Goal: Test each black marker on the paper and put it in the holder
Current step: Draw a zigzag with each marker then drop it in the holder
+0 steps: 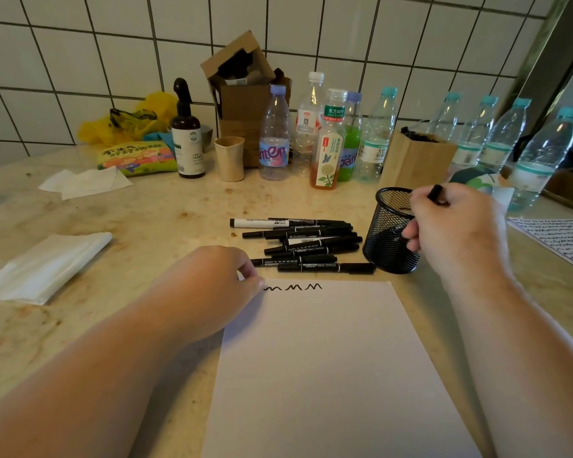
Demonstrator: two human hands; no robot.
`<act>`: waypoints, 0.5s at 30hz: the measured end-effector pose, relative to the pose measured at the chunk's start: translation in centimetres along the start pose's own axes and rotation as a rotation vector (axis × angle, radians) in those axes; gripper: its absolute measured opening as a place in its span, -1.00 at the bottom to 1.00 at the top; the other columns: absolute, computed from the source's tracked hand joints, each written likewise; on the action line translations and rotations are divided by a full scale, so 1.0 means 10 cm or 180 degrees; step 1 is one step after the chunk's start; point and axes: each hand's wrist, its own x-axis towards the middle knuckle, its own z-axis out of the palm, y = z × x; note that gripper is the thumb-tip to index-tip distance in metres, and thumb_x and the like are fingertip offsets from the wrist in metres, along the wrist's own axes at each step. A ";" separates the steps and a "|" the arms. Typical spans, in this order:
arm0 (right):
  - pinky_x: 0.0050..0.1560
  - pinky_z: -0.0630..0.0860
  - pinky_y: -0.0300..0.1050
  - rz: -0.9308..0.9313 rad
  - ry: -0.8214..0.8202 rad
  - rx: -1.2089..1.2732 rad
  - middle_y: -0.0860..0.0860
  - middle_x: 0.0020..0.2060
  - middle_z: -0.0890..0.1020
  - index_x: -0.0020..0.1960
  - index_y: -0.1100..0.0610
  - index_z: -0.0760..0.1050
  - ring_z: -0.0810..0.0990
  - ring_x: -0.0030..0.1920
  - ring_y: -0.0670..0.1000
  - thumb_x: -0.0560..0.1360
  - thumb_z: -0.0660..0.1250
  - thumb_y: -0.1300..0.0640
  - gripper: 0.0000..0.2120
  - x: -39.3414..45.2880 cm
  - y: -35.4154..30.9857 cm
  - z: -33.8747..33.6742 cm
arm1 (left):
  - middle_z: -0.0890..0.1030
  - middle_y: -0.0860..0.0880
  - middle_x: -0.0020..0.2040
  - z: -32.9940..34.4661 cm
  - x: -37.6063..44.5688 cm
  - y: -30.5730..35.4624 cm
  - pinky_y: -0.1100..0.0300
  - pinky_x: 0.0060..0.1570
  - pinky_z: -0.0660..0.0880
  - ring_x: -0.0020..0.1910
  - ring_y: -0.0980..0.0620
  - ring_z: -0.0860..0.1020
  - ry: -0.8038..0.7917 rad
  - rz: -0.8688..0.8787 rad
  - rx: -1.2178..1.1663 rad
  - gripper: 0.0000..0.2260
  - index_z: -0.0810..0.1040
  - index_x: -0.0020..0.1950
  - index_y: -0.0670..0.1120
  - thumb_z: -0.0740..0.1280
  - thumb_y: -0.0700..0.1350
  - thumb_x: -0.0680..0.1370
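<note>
A white sheet of paper [328, 365] lies on the counter in front of me, with a short black zigzag line [293, 287] near its top edge. My left hand [209, 285] rests on the paper's top left corner, fingers curled down onto it. Behind the sheet lies a pile of several black markers [308, 242]. To their right stands a black mesh holder [391, 229]. My right hand [457, 226] is at the holder's right rim and grips a black marker [435, 194], whose end sticks up above the fingers.
A row of plastic bottles [331, 137], a brown spray bottle [187, 140], a beige cup [229, 158] and cardboard boxes [245, 94] stand along the tiled wall. A plastic bag [43, 269] lies at left. Another scribbled sheet [559, 239] lies at right.
</note>
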 end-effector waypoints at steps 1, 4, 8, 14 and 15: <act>-0.30 0.66 -0.05 0.0004 0.0018 0.0052 -0.17 -0.47 0.68 -0.01 -0.05 0.63 0.59 -0.56 -0.15 0.57 0.28 0.06 -0.86 0.00 0.00 0.00 | 0.58 0.36 -0.40 0.00 0.00 0.00 0.23 -0.45 0.51 -0.49 0.25 0.56 -0.0013 -0.0003 0.0011 -0.84 0.54 -0.21 0.26 0.25 0.28 0.43; -0.48 0.57 -0.22 -0.0374 0.0116 0.0221 -0.14 -0.44 0.68 0.09 -0.12 0.59 0.58 -0.55 -0.14 0.55 0.32 0.08 -0.83 -0.06 -0.02 0.00 | 0.60 0.34 -0.39 0.00 0.00 0.00 0.14 -0.38 0.61 -0.48 0.19 0.58 -0.0063 -0.0025 0.0052 -0.83 0.53 -0.19 0.26 0.24 0.29 0.44; -0.45 0.53 -0.26 -0.1410 -0.0684 -0.0045 -0.03 -0.42 0.62 0.03 -0.07 0.64 0.55 -0.45 -0.08 0.56 0.42 0.14 -0.87 -0.31 -0.04 0.10 | 0.63 0.21 -0.40 0.00 0.01 0.00 0.15 -0.36 0.62 -0.47 0.19 0.59 -0.0068 -0.0006 0.0094 -0.81 0.54 -0.18 0.23 0.25 0.29 0.45; -0.16 0.30 -0.31 -0.1261 -0.1960 -0.1528 -0.18 -0.06 0.52 0.02 -0.05 0.66 0.46 -0.15 -0.18 0.54 0.47 0.09 -0.92 -0.37 0.10 0.35 | 0.59 0.18 -0.32 -0.04 0.01 0.03 0.25 -0.42 0.47 -0.38 0.23 0.54 0.0040 0.0075 0.0213 -0.82 0.55 -0.16 0.20 0.25 0.25 0.48; -0.15 0.30 -0.30 -0.1237 -0.1974 -0.1603 -0.18 -0.04 0.51 0.05 -0.06 0.64 0.45 -0.12 -0.17 0.55 0.46 0.09 -0.89 -0.36 0.12 0.35 | 0.59 0.19 -0.30 -0.04 0.00 0.04 0.25 -0.42 0.45 -0.37 0.24 0.54 0.0044 0.0103 0.0214 -0.81 0.55 -0.16 0.20 0.25 0.25 0.48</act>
